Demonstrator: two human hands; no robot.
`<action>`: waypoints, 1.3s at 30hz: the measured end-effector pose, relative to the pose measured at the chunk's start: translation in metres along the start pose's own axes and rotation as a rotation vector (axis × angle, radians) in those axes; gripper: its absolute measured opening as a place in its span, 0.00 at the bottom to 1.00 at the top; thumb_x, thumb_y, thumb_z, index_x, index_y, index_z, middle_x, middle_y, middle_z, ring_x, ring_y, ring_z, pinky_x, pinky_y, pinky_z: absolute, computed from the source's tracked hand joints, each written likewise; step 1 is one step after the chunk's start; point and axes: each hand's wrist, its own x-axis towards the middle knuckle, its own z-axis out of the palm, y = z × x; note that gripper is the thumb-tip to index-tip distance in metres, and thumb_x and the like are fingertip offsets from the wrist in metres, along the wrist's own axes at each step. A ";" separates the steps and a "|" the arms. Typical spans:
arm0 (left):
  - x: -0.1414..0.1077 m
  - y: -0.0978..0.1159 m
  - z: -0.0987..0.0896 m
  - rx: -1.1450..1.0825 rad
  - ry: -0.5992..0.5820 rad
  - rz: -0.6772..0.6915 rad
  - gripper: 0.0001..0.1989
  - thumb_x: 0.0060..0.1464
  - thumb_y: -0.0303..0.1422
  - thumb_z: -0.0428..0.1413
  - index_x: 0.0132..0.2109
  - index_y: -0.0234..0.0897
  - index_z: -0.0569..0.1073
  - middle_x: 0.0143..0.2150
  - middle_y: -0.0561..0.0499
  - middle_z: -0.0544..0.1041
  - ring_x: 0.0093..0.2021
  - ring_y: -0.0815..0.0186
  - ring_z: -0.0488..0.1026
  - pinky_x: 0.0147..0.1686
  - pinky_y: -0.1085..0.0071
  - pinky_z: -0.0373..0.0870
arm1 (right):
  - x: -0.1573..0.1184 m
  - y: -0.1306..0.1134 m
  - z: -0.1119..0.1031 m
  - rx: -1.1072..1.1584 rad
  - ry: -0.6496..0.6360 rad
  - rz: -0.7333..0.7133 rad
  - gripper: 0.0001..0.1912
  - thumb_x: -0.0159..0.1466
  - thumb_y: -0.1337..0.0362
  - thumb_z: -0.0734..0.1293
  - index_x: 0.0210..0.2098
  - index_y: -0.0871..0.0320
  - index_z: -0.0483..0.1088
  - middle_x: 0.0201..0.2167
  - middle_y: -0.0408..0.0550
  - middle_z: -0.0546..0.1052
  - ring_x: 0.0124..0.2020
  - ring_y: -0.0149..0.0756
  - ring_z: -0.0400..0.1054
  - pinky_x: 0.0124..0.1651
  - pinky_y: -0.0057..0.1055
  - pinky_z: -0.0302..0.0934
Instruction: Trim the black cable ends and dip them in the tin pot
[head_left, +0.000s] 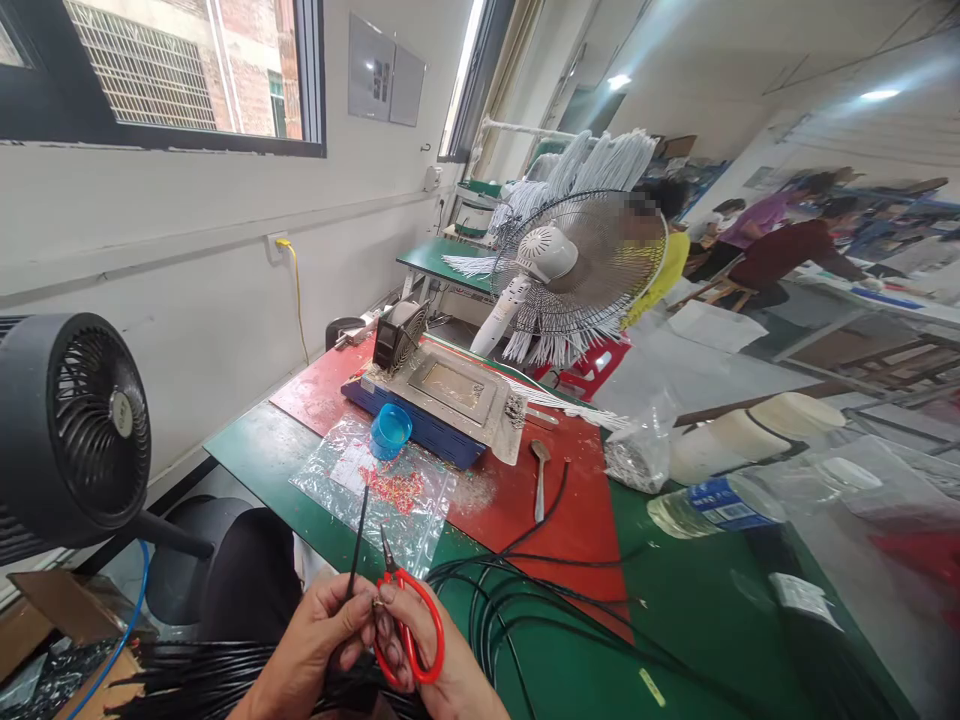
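Note:
Low in the view, my left hand (311, 635) pinches a black cable (359, 535) whose end points up and away from me. Close beside it, my right hand (457, 668) grips red-handled scissors (439, 640), their dark pointed blades angled upward. The two hands' fingertips meet near the cable, where a small light strand shows; I cannot make out which fingers hold it. Beyond them, a clear plastic bag (315, 478) lies flat with red and yellow scraps (401, 490) on it. A blue cup (391, 432) stands at its far edge. Loose black cables (487, 600) curve to the right of my hands.
A blue heated-looking box (420, 425) with a metal top sits on a red mat (592, 500), with a spoon (539, 480) nearby. A bottle (712, 505) lies at right. Fans stand left (90, 420) and behind (555, 255). A black cable bundle (187, 680) is lower left. Several people sit beyond.

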 end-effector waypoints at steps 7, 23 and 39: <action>-0.001 0.008 0.002 0.073 0.001 -0.017 0.17 0.51 0.42 0.56 0.25 0.32 0.71 0.20 0.51 0.68 0.17 0.75 0.54 0.16 0.74 0.42 | -0.002 -0.005 0.003 -0.094 -0.023 -0.018 0.25 0.55 0.46 0.66 0.17 0.64 0.67 0.08 0.38 0.62 0.07 0.19 0.51 0.08 0.17 0.43; -0.003 0.006 -0.001 0.046 -0.055 0.017 0.15 0.52 0.41 0.56 0.26 0.33 0.71 0.20 0.52 0.69 0.17 0.75 0.54 0.16 0.75 0.42 | -0.004 -0.005 0.003 -0.009 0.021 0.052 0.23 0.49 0.47 0.70 0.18 0.63 0.67 0.08 0.37 0.63 0.06 0.19 0.50 0.08 0.17 0.43; 0.001 0.001 0.002 -0.089 0.057 0.002 0.15 0.51 0.42 0.57 0.28 0.34 0.69 0.17 0.58 0.62 0.17 0.75 0.48 0.18 0.74 0.41 | -0.007 -0.005 0.017 -0.009 0.183 -0.159 0.23 0.53 0.47 0.68 0.19 0.60 0.62 0.11 0.36 0.60 0.12 0.20 0.50 0.15 0.19 0.45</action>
